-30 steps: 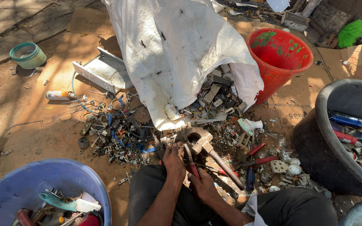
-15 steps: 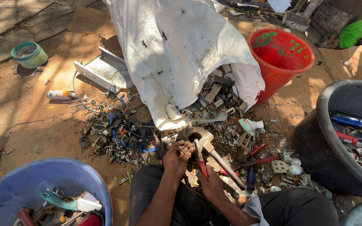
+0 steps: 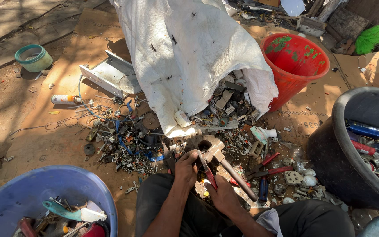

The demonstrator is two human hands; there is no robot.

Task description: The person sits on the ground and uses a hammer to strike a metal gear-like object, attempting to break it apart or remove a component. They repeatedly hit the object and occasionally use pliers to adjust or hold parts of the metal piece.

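I sit on the ground with both hands low in the middle of the head view. My right hand (image 3: 223, 196) grips red-handled pliers (image 3: 208, 172) that point up and away from me. My left hand (image 3: 186, 164) is closed on a small scrap piece right at the pliers' jaws; the piece itself is mostly hidden by my fingers. A hammer (image 3: 227, 166) with a metal head lies on the ground just right of my hands. More red-handled tools (image 3: 266, 170) lie further right.
A white sack (image 3: 189, 57) spills electrical scrap in front of me. A scrap pile (image 3: 123, 140) lies at left. A red bucket (image 3: 295, 66) stands at back right, a black tub (image 3: 343, 162) at right, a blue basin (image 3: 31, 193) at lower left, and a white metal box (image 3: 110, 77) and spray can (image 3: 64, 99) beyond.
My hands have drawn slightly apart: the right hand slid back toward me with the pliers while the left stayed at the jaws. Nothing else has moved.
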